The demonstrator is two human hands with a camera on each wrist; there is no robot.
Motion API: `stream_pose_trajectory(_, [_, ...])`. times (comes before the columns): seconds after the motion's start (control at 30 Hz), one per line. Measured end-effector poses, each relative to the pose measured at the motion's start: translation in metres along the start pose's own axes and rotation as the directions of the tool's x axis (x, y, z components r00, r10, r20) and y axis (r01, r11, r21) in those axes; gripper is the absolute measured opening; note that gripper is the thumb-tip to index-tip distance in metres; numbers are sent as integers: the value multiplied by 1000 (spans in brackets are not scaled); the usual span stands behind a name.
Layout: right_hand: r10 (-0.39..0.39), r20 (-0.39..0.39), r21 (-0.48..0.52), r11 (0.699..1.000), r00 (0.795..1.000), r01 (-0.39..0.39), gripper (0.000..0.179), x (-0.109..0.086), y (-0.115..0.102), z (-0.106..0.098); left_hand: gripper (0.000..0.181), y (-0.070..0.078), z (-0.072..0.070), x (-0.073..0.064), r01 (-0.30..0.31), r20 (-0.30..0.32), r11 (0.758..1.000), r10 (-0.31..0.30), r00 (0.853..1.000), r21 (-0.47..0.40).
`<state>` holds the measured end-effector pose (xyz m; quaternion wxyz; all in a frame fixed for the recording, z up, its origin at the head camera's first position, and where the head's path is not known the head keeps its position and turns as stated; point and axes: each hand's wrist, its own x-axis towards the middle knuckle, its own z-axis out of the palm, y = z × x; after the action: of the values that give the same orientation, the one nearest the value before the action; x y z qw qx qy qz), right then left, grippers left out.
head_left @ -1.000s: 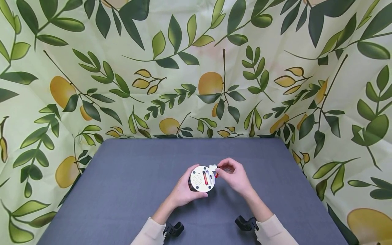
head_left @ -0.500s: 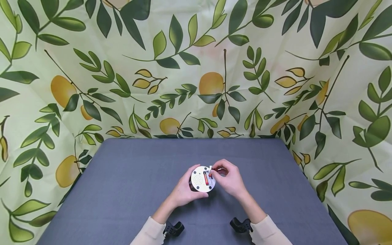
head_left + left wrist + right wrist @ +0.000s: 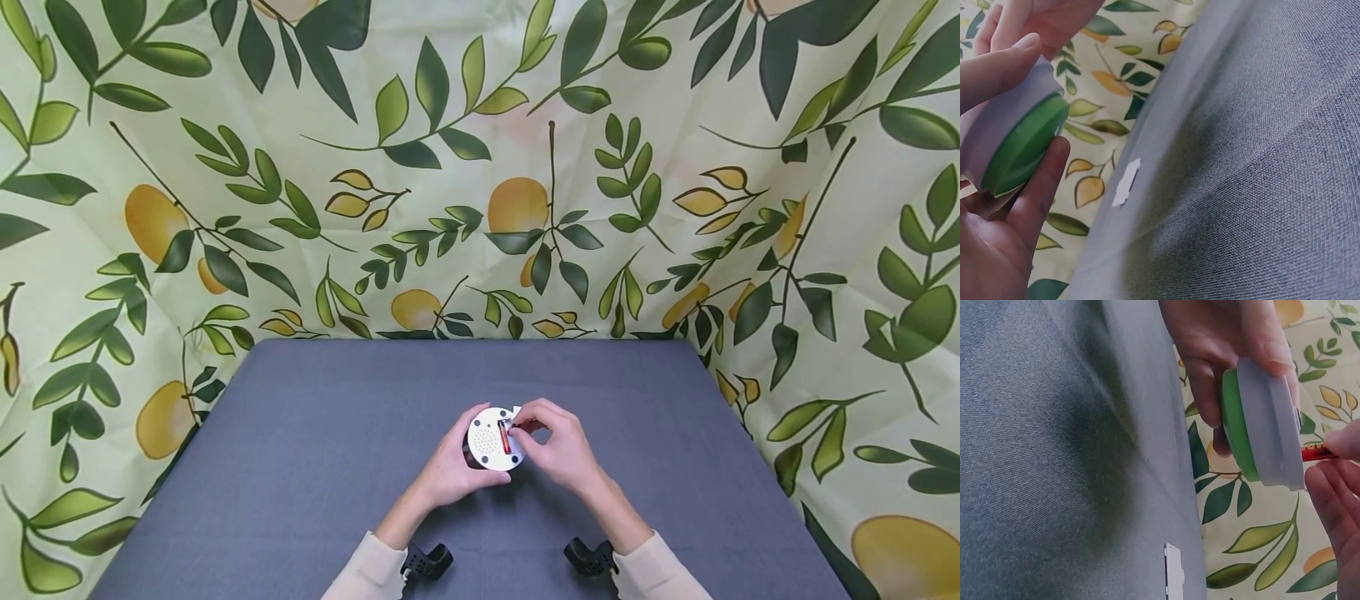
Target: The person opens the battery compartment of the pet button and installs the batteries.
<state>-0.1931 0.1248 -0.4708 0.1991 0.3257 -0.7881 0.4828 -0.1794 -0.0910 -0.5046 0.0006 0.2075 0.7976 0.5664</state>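
Note:
My left hand grips a round white device with a green face, tilted so that its back faces up. An open slot in that back shows a red battery. My right hand pinches a second red battery at the edge of the slot, fingertips right over the device. In the right wrist view the device stands on edge between the left hand's fingers, above the table. A small white cover lies on the table just behind the device.
The grey cloth table is walled at the back and sides by a leaf-and-lemon backdrop. The white cover lies flat near the table's far edge. Black wrist mounts sit on both sleeves.
My right hand has moved left with its battery, from beside the device to over the open slot. The left hand and the device have stayed in place.

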Motion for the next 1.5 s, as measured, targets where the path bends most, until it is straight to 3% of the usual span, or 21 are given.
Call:
stream_pose_trajectory(0.27, [37,23,27,999,999,-37,20,-3,-4,0,104,-3,-1,0,4,-6,1000,-4,1000,-2])
stream_pose_trajectory(0.37, [92,38,87,992,995,-95,17,-1,-15,-3,104,-2,-2,0,2,-14,1000,-2,1000,12])
stream_pose_trajectory(0.57, [217,109,213,948,970,-236,12,5,-37,-13,103,0,-3,-1,2,-20,1000,-2,1000,8])
stream_pose_trajectory(0.93, [303,108,233,918,947,-321,23,-9,8,-4,104,1,-3,-1,8,-24,1000,-7,1000,24])
stream_pose_trajectory(1.1, [387,164,303,856,908,-419,43,-10,12,-1,103,1,-3,-1,4,-21,1000,-4,1000,17])
stream_pose_trajectory(1.27, [450,278,331,784,849,-525,61,-11,11,2,102,1,-3,-1,4,-21,1000,-4,1000,15])
stream_pose_trajectory(1.5, [545,392,464,579,741,-671,63,-11,12,2,102,0,-3,0,9,-18,1000,-8,1000,13])
